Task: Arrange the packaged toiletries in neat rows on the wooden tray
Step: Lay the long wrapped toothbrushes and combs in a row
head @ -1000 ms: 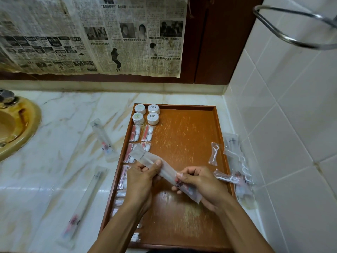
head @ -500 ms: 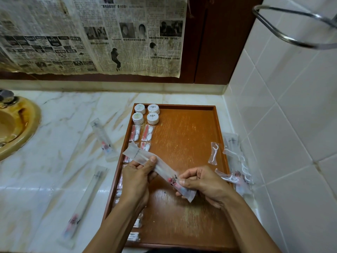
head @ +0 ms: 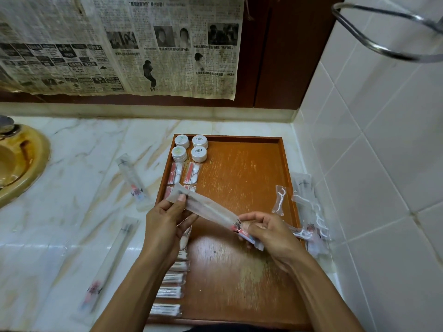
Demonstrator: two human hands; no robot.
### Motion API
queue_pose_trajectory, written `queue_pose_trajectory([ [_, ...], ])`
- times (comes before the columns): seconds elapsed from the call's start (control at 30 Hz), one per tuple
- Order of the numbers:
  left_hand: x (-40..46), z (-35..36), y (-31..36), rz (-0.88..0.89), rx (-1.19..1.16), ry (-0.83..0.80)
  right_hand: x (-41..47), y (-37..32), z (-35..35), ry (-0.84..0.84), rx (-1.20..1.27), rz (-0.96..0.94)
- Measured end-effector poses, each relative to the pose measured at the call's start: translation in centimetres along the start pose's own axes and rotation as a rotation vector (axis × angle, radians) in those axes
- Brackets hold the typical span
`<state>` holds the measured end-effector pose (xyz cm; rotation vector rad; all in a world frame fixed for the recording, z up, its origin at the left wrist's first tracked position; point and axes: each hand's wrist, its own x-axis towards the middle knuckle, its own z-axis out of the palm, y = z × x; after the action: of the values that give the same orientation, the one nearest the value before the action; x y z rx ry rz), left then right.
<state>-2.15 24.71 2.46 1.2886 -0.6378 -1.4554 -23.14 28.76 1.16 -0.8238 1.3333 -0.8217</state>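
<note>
A long clear toothbrush packet point(head: 211, 210) is held slantwise above the wooden tray point(head: 242, 178). My left hand point(head: 165, 219) pinches its far left end and my right hand point(head: 268, 232) grips its printed near end. My right hand also holds a small floss-pick packet point(head: 302, 233). Along the tray's left side lie several round white tubs point(head: 191, 148), red-and-white packets point(head: 184, 172) and cotton-swab packets point(head: 169, 292) in rows. One floss-pick packet point(head: 280, 200) lies near the tray's right rim.
Two toothbrush packets lie on the marble counter, one point(head: 134, 184) just left of the tray, another point(head: 110, 262) nearer me. More packets point(head: 309, 204) are piled between tray and tiled wall. A yellow sink point(head: 21, 161) sits far left; a metal towel ring point(head: 383, 32) hangs upper right.
Both hands have shifted the toothbrush packet a little toward the far left and raised its near end; the grips are unchanged.
</note>
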Motion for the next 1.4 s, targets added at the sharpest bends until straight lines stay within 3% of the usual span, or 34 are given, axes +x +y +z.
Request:
queue_pose_trajectory([
  [0.2, 0.1, -0.4, 0.2, 0.057, -0.026, 0.106, -0.6, 0.0, 0.4, -0.090, 0.121, 0.030],
  [0.37, 0.3, -1.0, -0.1, 0.049, -0.055, 0.174, -0.6, 0.2, 0.2, -0.123, -0.040, -0.017],
  [0.5, -0.1, -1.0, -0.1, -0.053, -0.168, 0.033, -0.6, -0.1, 0.3, -0.088, -0.093, -0.028],
  [0.7, -0.6, -0.8, -0.7, -0.072, -0.034, -0.108, -0.7, -0.2, 0.6, -0.029, -0.084, -0.067],
  [0.97, -0.1, -1.2, -1.0, -0.077, -0.063, -0.095, -0.4, 0.4, 1.4, 0.068, 0.244, -0.042],
  [1.2, -0.6, -1.2, -0.8, -0.026, 0.007, -0.152, -0.5, -0.1, 1.0, -0.011, 0.549, 0.197],
  [1.4, -0.6, -1.5, -0.5, -0.019, 0.011, -0.103, -0.4, 0.0, 0.4, 0.060, 0.259, 0.066],
])
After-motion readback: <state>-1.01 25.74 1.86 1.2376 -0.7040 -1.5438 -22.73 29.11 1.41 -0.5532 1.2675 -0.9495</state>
